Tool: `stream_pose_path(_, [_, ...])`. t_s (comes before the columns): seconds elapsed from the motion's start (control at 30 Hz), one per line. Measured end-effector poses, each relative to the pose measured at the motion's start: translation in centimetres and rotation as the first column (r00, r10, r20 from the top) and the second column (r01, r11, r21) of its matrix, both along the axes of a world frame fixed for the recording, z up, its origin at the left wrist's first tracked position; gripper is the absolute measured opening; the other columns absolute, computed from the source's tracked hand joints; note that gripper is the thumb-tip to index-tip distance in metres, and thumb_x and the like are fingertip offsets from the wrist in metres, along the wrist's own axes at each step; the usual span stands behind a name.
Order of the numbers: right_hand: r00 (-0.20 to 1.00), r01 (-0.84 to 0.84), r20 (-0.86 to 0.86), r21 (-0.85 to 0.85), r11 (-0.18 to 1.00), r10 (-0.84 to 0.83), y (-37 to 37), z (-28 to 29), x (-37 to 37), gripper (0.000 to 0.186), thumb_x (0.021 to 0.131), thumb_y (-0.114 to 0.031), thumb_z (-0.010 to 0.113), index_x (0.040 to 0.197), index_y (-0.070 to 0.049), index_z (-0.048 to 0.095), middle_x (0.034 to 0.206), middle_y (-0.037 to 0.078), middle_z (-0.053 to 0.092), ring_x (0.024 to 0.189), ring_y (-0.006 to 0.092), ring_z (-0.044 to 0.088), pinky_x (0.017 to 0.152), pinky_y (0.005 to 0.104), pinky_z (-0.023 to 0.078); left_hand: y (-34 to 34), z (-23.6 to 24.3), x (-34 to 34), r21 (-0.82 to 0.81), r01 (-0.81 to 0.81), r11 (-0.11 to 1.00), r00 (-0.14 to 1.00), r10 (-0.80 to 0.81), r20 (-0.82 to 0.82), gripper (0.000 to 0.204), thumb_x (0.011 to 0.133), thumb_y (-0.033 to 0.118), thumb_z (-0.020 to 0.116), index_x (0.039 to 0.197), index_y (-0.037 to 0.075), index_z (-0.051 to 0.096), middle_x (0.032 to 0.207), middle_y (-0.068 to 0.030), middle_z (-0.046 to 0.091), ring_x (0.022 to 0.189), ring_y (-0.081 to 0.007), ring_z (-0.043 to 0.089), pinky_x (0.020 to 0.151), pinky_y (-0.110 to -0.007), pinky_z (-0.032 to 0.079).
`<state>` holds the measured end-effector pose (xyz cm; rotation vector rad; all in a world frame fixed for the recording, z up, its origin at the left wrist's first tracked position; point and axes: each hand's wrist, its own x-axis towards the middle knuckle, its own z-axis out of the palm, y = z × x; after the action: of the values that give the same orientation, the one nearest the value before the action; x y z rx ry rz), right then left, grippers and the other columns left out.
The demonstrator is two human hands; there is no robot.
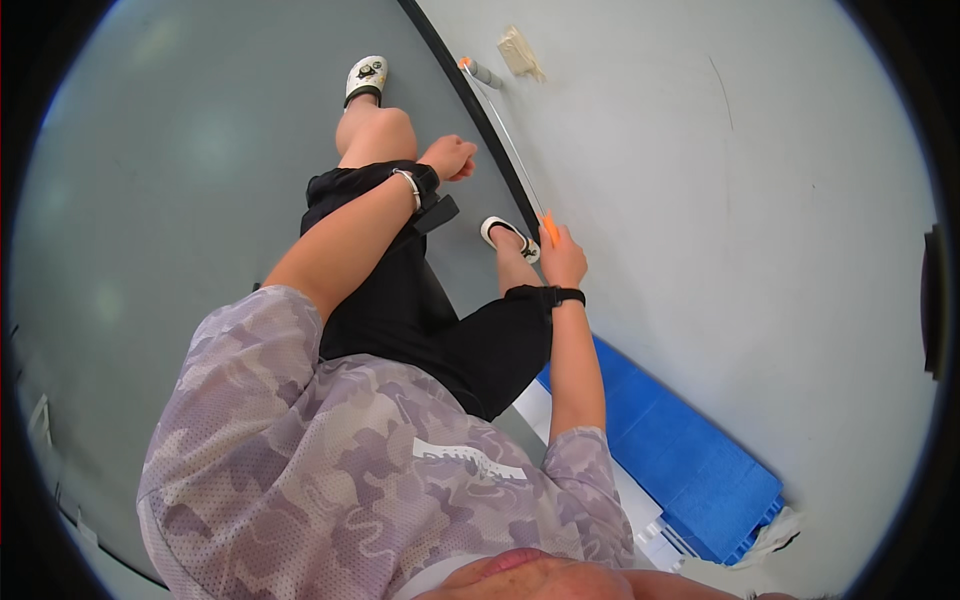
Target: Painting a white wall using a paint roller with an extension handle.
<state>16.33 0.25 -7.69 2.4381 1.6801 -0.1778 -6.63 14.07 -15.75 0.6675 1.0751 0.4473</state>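
My right hand (564,256) is wrapped round the orange handle (549,228) of a small paint roller (505,128). Its thin metal rod runs up and away from the hand to a grey roller sleeve with an orange end, which lies against the white wall. My left hand (449,158) hovers over the grey floor, beyond my knee, with its fingers curled in. Nothing shows in it, and it is apart from the roller. A dark strap and a pale band circle the left wrist; a black band is on the right.
A beige box-like fixture (518,53) is on the wall beside the roller sleeve. A black strip (480,118) marks where the wall meets the floor. At lower right is a blue plastic panel or lid (680,450) with white pieces around it. A dark object (932,300) stands at the right rim.
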Motion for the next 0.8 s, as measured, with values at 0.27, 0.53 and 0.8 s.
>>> stream_pose_path(0.27, [0.999,0.001,0.045,0.003,1.0,-0.001,-2.3,2.9,3.0,0.031,0.085,-0.043,0.05,0.088,-0.013,0.054,0.072,0.015,0.061,0.068,0.0385,0.059,0.056,0.0484,0.043,0.2,0.2,-0.5,-0.027,-0.037,0.999,0.999,0.037,0.012,0.023,0.085,0.028,0.05,0.091,0.006,0.051,0.081,-0.005,0.057,0.072,-0.0157,0.057,0.066,-0.029,0.047])
stream_pose_path(0.53, [0.986,0.018,0.166,-0.07,0.997,-0.006,-10.7,4.2,5.8,0.028,0.085,-0.037,0.052,0.087,-0.01,0.052,0.073,0.013,0.06,0.067,0.0363,0.058,0.055,0.0473,0.044,0.3,0.1,-0.5,-0.037,-0.048,0.998,0.987,0.053,0.149,0.021,0.085,0.027,0.052,0.09,0.007,0.051,0.079,-0.0042,0.056,0.072,-0.015,0.056,0.069,-0.029,0.047])
stream_pose_path(0.8, [0.995,0.089,0.053,-0.123,0.988,-0.083,-2.2,-0.6,2.4,0.035,0.083,-0.045,0.051,0.088,-0.01,0.055,0.077,0.017,0.063,0.074,0.0393,0.059,0.063,0.0486,0.046,0.4,0.3,0.0,-0.034,-0.039,0.999,0.996,0.041,0.075,0.022,0.085,0.028,0.052,0.09,0.007,0.051,0.08,-0.0041,0.056,0.073,-0.0148,0.056,0.07,-0.029,0.047])
